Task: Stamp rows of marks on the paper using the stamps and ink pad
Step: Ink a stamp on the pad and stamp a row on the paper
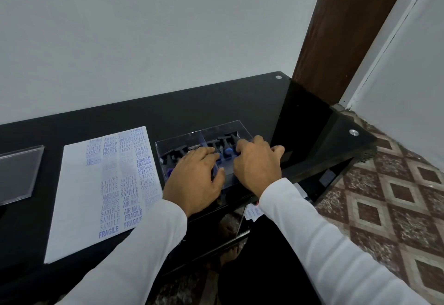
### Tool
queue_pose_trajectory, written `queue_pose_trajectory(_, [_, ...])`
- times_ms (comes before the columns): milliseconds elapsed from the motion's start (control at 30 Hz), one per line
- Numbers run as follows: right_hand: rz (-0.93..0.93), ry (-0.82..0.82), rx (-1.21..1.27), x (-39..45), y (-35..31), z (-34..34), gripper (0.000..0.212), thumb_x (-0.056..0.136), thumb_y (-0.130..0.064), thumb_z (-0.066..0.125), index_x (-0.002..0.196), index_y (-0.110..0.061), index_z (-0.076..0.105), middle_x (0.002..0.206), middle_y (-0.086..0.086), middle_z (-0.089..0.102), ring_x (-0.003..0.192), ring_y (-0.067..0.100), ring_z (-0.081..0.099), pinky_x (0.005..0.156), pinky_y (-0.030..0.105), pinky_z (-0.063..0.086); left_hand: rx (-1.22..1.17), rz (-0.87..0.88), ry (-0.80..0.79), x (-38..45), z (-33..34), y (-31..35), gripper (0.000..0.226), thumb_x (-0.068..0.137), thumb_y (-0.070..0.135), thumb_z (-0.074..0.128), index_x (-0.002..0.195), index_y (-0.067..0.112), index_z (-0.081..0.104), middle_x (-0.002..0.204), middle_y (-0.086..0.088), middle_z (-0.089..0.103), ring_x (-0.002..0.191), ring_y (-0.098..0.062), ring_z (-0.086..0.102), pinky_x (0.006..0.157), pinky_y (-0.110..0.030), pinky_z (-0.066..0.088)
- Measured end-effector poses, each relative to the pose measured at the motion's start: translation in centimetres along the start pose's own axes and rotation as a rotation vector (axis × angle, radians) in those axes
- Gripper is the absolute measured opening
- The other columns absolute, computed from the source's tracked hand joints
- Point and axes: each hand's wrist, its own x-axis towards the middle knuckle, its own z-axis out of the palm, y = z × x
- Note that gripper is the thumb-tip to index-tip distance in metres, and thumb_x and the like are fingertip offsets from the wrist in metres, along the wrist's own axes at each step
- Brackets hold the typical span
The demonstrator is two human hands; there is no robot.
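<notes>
A white paper [79, 196] lies on the black glass table [216, 102], covered with columns of blue marks reading SAMPLE, FRAGILE, AIR MAIL and AMENDED. Right of it stands a clear plastic box [223, 128] with compartments holding several black-handled stamps [227, 140]. My left hand [192, 179] lies over the box's left and middle part, fingers stretched over the stamps and thumb along a divider. My right hand [257, 165] reaches into the right compartment with its fingers curled down and fingertips hidden. A blue-tipped item [227, 152] shows between the hands. I see no ink pad.
A clear flat lid [19, 172] lies at the table's left edge. A wall runs behind the table, with a brown door frame [341, 30] at the right corner. Small stamped paper slips [252, 212] sit on a shelf below the table. Patterned floor tiles [384, 196] spread to the right.
</notes>
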Motion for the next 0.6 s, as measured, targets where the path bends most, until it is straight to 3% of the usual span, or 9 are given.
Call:
queue_pose_trajectory(133, [-0.065, 0.020, 0.085, -0.6, 0.0, -0.6, 0.019, 0.097, -0.025, 0.053, 0.115, -0.021, 0.058, 0.118, 0.007, 0.051, 0.102, 0.027, 0.053, 0.094, 0.044, 0.038, -0.022, -0.008, -0.015, 0.1, -0.3, 0.1, 0.048, 0.098, 0.044, 0.050, 0.140, 0.022, 0.056, 0.149, 0.007, 0.050, 0.137, -0.012, 0.042, 0.116, -0.033, 0.034])
queue_pose_trajectory(267, [-0.123, 0.091, 0.181, -1.0, -1.0, -0.8, 0.017, 0.100, -0.027, 0.051, 0.107, -0.015, 0.061, 0.111, 0.007, 0.046, 0.091, 0.028, 0.055, 0.083, 0.044, 0.052, -0.024, -0.026, 0.000, -0.1, -1.2, -0.4, 0.047, 0.098, 0.042, 0.051, 0.140, 0.022, 0.057, 0.148, 0.006, 0.050, 0.137, -0.013, 0.043, 0.116, -0.032, 0.033])
queue_pose_trajectory(600, [-0.288, 0.113, 0.274, -1.6, -9.3, -0.5, 0.022, 0.101, -0.026, 0.052, 0.111, -0.013, 0.065, 0.109, 0.007, 0.050, 0.091, 0.025, 0.056, 0.077, 0.034, 0.050, -0.045, -0.140, 0.184, -5.0, -5.9, -6.6, 0.043, 0.094, 0.040, 0.055, 0.126, 0.014, 0.068, 0.132, -0.004, 0.065, 0.121, -0.023, 0.059, 0.102, -0.028, 0.039])
